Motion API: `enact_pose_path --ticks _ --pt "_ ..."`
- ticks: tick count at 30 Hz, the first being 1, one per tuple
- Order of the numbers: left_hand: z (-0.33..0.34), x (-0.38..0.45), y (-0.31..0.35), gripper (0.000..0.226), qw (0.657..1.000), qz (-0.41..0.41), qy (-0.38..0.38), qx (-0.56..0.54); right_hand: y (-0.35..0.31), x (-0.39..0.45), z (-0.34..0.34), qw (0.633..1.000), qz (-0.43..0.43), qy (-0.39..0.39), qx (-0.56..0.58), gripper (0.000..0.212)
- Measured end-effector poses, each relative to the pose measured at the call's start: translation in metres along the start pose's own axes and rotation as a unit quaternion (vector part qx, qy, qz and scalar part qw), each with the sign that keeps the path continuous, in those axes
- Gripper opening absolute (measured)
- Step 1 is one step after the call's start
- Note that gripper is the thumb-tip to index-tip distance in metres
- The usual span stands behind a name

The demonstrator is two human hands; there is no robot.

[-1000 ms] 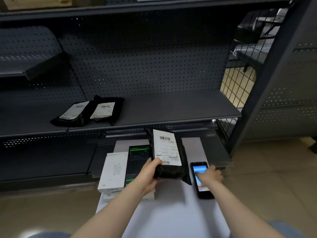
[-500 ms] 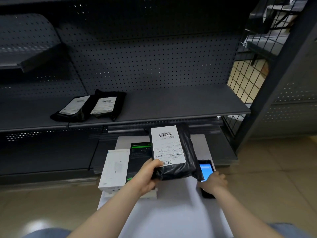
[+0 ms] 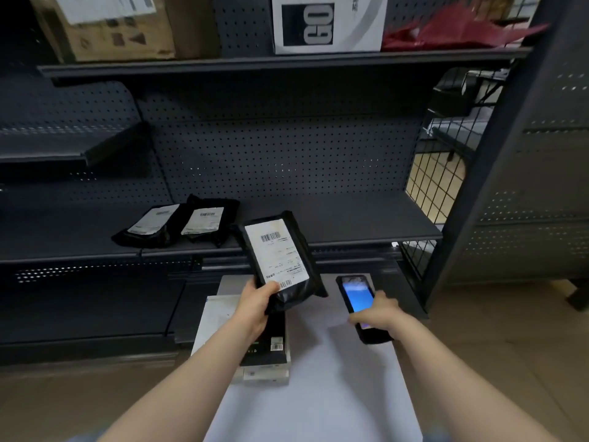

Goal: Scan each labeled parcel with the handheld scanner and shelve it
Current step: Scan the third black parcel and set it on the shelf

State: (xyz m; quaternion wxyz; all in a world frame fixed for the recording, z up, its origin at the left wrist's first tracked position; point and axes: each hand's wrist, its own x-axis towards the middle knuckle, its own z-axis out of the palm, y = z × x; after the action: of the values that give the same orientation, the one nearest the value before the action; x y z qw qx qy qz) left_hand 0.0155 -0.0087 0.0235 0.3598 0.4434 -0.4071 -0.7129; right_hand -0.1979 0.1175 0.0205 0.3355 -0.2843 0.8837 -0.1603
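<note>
My left hand [image 3: 255, 303] grips the lower edge of a black parcel [image 3: 280, 260] with a white barcode label, holding it tilted above the white table [image 3: 318, 393]. My right hand [image 3: 377, 314] holds the black handheld scanner [image 3: 360, 306], its blue screen lit, just right of the parcel and lifted off the table. Two more black labeled parcels [image 3: 149, 226] [image 3: 207, 223] lie side by side on the dark middle shelf [image 3: 350, 218], left of the held one.
A white box [image 3: 213, 323] and a black box [image 3: 271, 342] sit on the table's left side under my left arm. The top shelf carries a cardboard box [image 3: 105, 27], a white box [image 3: 328, 23] and a red bag [image 3: 452, 30]. A wire-mesh panel [image 3: 430, 193] closes the shelf's right end.
My left hand raised the parcel higher, up to shelf-edge level. My right hand closed around the scanner and lifted it off the table. The view tilted up, showing the top shelf.
</note>
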Motion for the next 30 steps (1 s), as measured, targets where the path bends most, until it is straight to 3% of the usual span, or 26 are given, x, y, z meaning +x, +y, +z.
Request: enact_pose_path --ticks 3,4,7,8,12,18,30 --pt "-0.007 0.002 0.01 0.05 0.993 0.054 0.051 0.093 -0.015 -0.014 -0.022 0.998 -0.042 -0.039 0.032 0.047" --pt "-0.008 0.0 0.013 0.052 0.988 0.069 0.065 0.124 -0.02 -0.02 -0.029 0.996 -0.055 -0.055 0.046 0.044" --pt "-0.006 -0.003 0.015 0.054 0.973 0.094 0.083 0.194 -0.034 -0.028 -0.045 0.992 -0.084 -0.089 0.044 0.08" --pt "-0.005 -0.004 0.016 0.055 0.969 0.098 0.085 0.212 -0.039 -0.031 -0.049 0.99 -0.091 -0.101 0.045 0.082" --pt "-0.003 -0.002 0.017 0.056 0.955 0.096 0.086 0.268 -0.059 -0.049 -0.061 0.985 -0.111 -0.131 0.032 0.053" --pt "-0.003 0.003 0.016 0.058 0.948 0.096 0.092 0.289 -0.082 -0.064 -0.069 0.983 -0.135 -0.123 -0.018 0.068" --pt "-0.013 0.013 0.013 0.061 0.953 0.096 0.088 0.273 -0.097 -0.068 -0.063 0.976 -0.13 -0.163 -0.065 0.061"
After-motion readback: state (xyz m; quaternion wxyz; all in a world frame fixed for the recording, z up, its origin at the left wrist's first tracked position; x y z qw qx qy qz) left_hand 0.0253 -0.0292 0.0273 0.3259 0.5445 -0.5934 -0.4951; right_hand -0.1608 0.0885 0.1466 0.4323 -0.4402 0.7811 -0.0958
